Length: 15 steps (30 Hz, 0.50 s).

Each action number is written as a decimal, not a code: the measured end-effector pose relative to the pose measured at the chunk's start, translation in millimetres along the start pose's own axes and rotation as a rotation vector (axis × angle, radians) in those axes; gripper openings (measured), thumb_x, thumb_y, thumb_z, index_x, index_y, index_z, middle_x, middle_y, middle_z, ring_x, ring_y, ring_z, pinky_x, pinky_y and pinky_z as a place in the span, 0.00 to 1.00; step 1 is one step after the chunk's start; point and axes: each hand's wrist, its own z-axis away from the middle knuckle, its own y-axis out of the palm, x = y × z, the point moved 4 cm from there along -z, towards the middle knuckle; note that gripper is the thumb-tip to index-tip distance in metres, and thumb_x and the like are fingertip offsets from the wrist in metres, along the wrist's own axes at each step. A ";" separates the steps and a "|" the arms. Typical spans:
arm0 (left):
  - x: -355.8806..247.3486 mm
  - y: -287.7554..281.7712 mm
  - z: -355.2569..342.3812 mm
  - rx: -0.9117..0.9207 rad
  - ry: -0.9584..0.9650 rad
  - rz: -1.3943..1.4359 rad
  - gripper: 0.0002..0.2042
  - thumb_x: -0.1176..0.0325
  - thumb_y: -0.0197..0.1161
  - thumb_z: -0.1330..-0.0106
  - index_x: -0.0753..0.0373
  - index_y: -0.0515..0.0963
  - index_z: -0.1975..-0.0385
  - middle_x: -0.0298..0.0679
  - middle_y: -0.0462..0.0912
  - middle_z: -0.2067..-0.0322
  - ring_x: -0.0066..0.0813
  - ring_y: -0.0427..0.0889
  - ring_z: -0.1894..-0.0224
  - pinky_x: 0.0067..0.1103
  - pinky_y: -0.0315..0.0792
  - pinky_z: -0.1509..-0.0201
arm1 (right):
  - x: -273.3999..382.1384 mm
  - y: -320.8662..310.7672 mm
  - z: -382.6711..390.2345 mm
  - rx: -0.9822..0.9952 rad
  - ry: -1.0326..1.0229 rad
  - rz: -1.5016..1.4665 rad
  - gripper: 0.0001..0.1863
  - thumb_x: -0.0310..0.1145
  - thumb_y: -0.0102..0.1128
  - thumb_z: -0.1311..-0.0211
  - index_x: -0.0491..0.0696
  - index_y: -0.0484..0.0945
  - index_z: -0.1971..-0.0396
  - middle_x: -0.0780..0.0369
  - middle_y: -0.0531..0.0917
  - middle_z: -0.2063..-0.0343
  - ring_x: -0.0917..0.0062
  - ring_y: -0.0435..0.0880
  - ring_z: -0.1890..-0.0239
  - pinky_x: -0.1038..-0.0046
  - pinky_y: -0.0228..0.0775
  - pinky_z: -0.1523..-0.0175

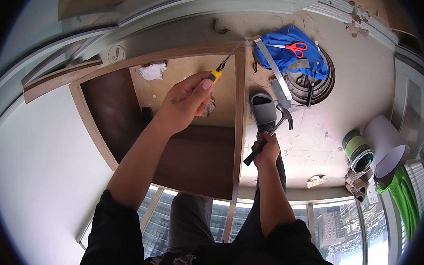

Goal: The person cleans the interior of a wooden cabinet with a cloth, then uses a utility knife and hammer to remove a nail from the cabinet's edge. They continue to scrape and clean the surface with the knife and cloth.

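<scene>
Left hand: (184,104) fist closed round a yellow-handled screwdriver (223,65), tip angled into the cabinet's (238,134) top-right corner joint.
Right hand: (267,151) clenched on hammer (271,131), head up beside cabinet's right edge, poised.

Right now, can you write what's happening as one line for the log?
left hand: holds screwdriver, tip at wooden frame corner | right hand: grips hammer | nearby: red scissors on blue cloth
</scene>
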 end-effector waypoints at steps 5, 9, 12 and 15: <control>-2.2 -2.4 -8.1 0.020 -0.043 -0.069 0.30 0.43 0.46 0.21 0.62 0.72 0.33 0.29 0.70 0.71 0.15 0.66 0.73 0.15 0.66 0.67 | 5.4 20.3 1.4 0.070 -0.148 0.210 0.03 0.29 0.56 0.31 0.49 0.71 0.65 0.65 0.73 0.83 0.78 0.69 0.88 0.74 0.61 0.84; -6.9 -6.4 -12.2 0.018 -0.073 -0.088 0.32 0.41 0.46 0.22 0.62 0.72 0.33 0.28 0.69 0.72 0.15 0.65 0.74 0.15 0.65 0.68 | -2.0 33.1 3.6 0.101 -0.155 0.353 0.04 0.29 0.57 0.31 0.50 0.71 0.66 0.65 0.72 0.84 0.78 0.69 0.88 0.75 0.60 0.84; -7.5 -6.2 -14.5 0.031 -0.100 -0.080 0.32 0.40 0.46 0.22 0.63 0.72 0.34 0.28 0.69 0.72 0.14 0.64 0.75 0.14 0.63 0.69 | -1.6 35.8 3.1 0.090 -0.162 0.392 0.04 0.29 0.56 0.31 0.48 0.71 0.66 0.65 0.72 0.84 0.78 0.69 0.88 0.75 0.59 0.84; -1.4 -7.1 -16.8 0.055 -0.099 -0.031 0.33 0.40 0.46 0.22 0.64 0.73 0.35 0.28 0.69 0.72 0.14 0.64 0.76 0.13 0.62 0.71 | 0.4 35.8 0.7 0.064 -0.144 0.359 0.03 0.28 0.55 0.31 0.46 0.72 0.65 0.65 0.72 0.84 0.79 0.69 0.88 0.75 0.59 0.84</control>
